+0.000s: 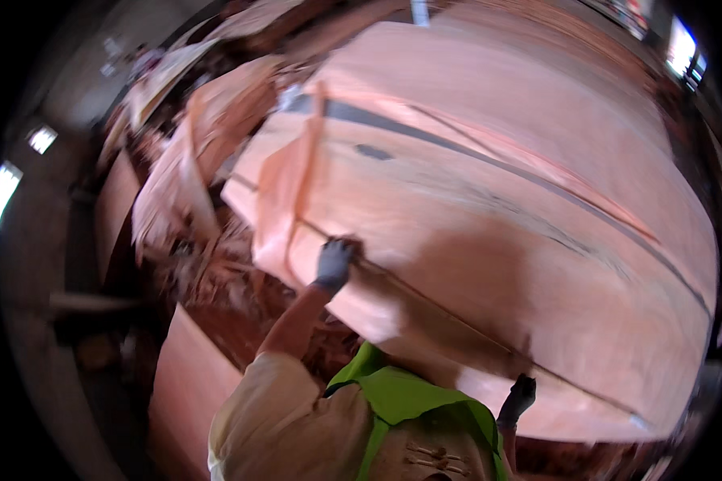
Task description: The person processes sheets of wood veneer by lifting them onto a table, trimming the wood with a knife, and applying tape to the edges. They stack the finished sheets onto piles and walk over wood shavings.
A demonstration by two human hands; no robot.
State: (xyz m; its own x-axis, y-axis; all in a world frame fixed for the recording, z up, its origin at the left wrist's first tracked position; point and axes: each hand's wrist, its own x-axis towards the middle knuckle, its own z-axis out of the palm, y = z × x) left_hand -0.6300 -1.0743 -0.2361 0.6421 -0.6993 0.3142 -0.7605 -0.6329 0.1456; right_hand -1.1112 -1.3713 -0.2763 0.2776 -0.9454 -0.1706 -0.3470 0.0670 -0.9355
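Observation:
A large pinkish-tan sheet of wood veneer (457,232) lies across the stack in front of me. Its near edge runs slantwise from upper left to lower right, over more veneer beneath. My left hand (337,260), in a grey glove, is closed at this edge, with the fingers curled over it. A torn, loose strip of veneer (285,192) stands up just beyond that hand. At the lower right my right hand (520,397), in a dark glove, is closed near the same edge. Blur and shadow hide what its fingers hold.
Behind a dark gap lies another broad veneer sheet (505,96). Crumpled veneer pieces (204,152) and reddish scraps (225,280) are heaped to the left. An upright panel (188,393) stands at the lower left. My shadow falls over the stack.

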